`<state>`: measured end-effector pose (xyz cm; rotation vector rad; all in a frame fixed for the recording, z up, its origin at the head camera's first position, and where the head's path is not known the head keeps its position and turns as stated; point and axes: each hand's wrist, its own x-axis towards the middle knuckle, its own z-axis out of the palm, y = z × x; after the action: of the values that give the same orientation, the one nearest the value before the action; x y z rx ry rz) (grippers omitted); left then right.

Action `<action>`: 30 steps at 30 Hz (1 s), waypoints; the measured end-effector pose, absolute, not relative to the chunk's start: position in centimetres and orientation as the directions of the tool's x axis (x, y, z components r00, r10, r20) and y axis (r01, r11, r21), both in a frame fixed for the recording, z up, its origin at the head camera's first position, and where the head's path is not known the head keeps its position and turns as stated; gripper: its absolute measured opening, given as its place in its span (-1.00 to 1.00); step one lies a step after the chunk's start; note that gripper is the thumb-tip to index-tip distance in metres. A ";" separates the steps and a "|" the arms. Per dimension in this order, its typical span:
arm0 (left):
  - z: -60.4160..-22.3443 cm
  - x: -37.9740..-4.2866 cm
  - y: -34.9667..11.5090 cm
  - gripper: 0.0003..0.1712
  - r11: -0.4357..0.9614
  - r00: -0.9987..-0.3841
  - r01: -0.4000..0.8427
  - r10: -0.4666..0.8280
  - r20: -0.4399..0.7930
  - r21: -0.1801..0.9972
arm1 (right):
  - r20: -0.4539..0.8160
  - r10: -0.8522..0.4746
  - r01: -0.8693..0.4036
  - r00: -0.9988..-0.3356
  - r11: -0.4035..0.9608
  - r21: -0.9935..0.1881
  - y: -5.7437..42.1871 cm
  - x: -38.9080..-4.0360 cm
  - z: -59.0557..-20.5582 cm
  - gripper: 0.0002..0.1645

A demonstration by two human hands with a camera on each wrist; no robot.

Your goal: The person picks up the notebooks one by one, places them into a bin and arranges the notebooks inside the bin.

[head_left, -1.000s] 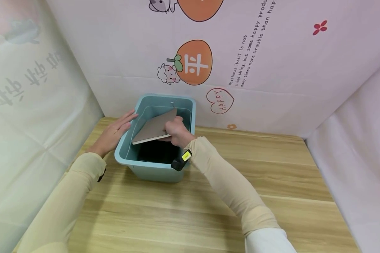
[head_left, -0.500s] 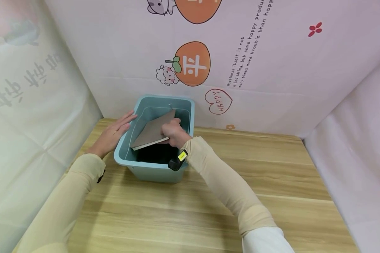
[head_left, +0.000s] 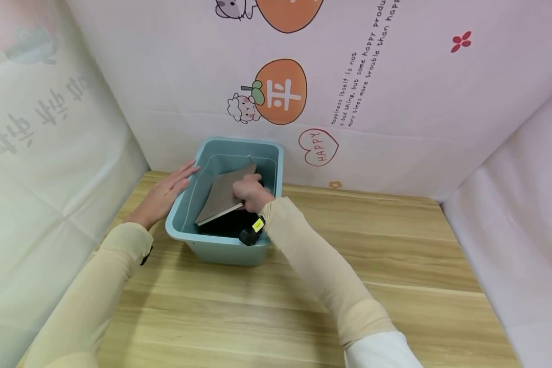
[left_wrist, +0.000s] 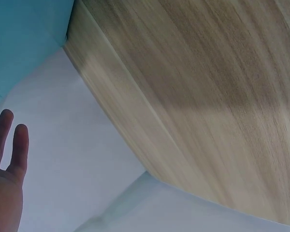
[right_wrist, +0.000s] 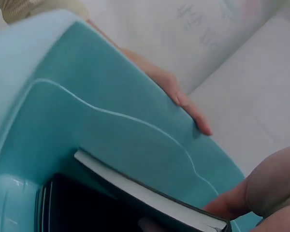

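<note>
A grey-brown book (head_left: 222, 194) with white page edges tilts inside a blue-green plastic bin (head_left: 225, 239). My right hand (head_left: 250, 191) grips the book by its right edge, thumb on the cover and other fingers mostly hidden beneath. Below the book, a black flat item (right_wrist: 87, 208) lies in the bottom of the bin; its kind is hard to tell. My left hand (head_left: 163, 194) rests on the bin's left rim with its fingers extended. Two of its fingers show straight in the left wrist view, close to the bin's outer wall (left_wrist: 26, 43).
The bin stands on a wood-grain table (head_left: 303, 301), close to the back wall cloth (head_left: 386, 148) printed with cartoons and lettering. Another white cloth (head_left: 41, 179) hangs along the left side, near the left arm. A third cloth (head_left: 515, 194) bounds the right side.
The right hand has lowered the book deeper into the bin, its near edge dropping toward the black item. My left hand has stayed on the rim.
</note>
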<state>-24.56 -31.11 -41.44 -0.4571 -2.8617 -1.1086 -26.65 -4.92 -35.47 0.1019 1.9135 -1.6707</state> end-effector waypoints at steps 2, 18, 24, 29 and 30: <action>-41.3 -24.5 -31.2 -0.45 0.702 -0.957 0.281 0.253 0.140 0.654 | -0.472 -0.310 0.400 -0.825 0.269 -0.876 -5.0 -26.7 -35.4 0.04; -41.7 -24.6 -31.1 -0.45 0.701 -0.951 0.297 0.275 0.138 0.648 | -0.557 -0.216 0.351 -0.801 0.584 -0.732 -5.3 -28.7 -36.0 -0.17; -41.3 -24.7 -31.1 -0.43 0.700 -0.954 0.290 0.268 0.137 0.653 | -0.553 -0.229 0.284 -0.801 0.668 -0.688 -5.5 -29.1 -36.1 -0.26; -41.0 -24.6 -31.1 -0.43 0.711 -0.954 0.291 0.267 0.136 0.640 | -0.551 -0.178 0.350 -0.815 0.607 -0.713 -5.8 -28.9 -36.2 -0.17; -41.0 -24.5 -31.0 -0.43 0.710 -0.953 0.294 0.269 0.139 0.641 | -0.552 -0.159 0.368 -0.818 0.593 -0.716 -5.9 -28.9 -36.2 -0.14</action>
<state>-24.55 -31.03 -41.03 -0.4731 -2.8721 -1.0854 -28.91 -5.92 -36.22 0.1656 2.2419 -1.1892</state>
